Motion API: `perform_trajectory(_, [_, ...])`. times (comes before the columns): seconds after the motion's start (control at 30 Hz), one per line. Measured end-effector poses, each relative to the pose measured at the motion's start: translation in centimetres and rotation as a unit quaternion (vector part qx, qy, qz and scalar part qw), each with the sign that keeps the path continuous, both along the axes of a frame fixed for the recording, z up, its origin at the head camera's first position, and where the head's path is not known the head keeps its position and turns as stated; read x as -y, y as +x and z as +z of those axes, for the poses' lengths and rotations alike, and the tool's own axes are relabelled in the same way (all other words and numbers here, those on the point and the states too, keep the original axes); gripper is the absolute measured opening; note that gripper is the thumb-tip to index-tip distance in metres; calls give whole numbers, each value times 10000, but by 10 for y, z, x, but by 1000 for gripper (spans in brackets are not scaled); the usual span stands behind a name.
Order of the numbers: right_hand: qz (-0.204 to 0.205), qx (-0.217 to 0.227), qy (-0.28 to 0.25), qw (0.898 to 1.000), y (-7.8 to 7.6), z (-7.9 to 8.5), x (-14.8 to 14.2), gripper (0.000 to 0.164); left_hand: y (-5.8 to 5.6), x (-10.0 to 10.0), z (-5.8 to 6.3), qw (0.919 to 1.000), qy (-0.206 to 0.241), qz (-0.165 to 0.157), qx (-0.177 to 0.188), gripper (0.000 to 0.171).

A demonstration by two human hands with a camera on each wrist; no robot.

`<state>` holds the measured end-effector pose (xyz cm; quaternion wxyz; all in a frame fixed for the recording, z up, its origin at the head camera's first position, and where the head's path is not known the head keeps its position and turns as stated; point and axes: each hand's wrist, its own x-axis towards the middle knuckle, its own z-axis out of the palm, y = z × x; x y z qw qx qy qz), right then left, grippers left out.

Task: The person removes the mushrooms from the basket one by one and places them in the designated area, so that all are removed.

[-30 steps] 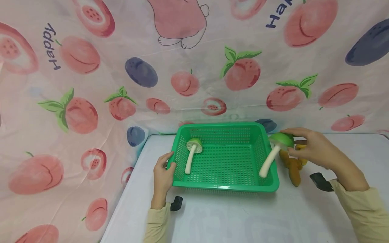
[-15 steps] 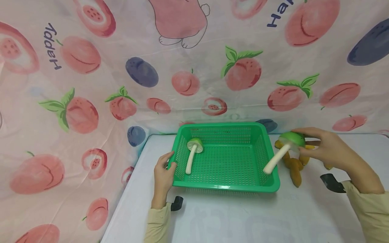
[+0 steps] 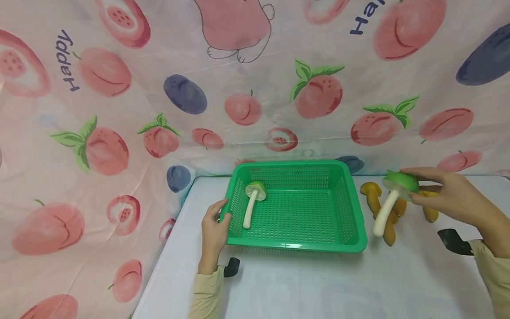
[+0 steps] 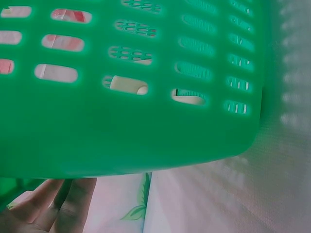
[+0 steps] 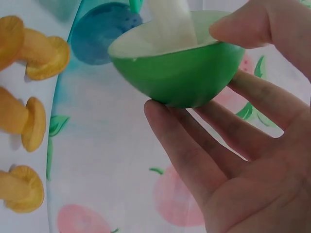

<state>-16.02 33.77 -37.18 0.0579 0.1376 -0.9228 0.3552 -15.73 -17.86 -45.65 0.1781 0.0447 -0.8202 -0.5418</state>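
Observation:
My right hand pinches a toy mushroom by its green cap, thumb on the pale underside and fingers against the dome. Its white stem hangs down, tilted, over several brown-yellow toy mushrooms to the right of the basket. The right wrist view shows the green cap close up. My left hand grips the left rim of a green plastic basket; in the left wrist view its fingers show past the basket's edge. Inside the basket, at the left, lies another green-capped mushroom.
Both the basket and the brown-yellow mushrooms rest on a white-covered table. A fruit-patterned cloth hangs behind and along the left side. Black pieces stick out at both wrists.
My right hand has moved right with the green-capped mushroom, from over the basket's right rim to past it. More brown-yellow mushrooms are uncovered. My left hand and the basket stay put.

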Motion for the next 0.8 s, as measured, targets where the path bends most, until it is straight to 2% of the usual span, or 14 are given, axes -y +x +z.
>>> perform_trajectory(0.17, [-11,-7,47,10000,0,-4,-6,55,2,-4,6,9999,90,47,77,41])
perform_trajectory(0.37, [-168,282,428,9985,1,-11,-13,57,14,-14,31,9999,95,-3,79,40])
perform_trajectory(0.43, [-186,248,549,9980,1,-14,-15,57,16,-15,34,9999,98,-6,76,40])
perform_trajectory(0.67, [-183,178,789,9966,3,-24,-22,56,0,1,0,10000,2,-39,-47,41])
perform_trajectory(0.8, [-158,238,847,9960,4,-29,-26,54,0,1,0,10000,16,-44,-27,41])
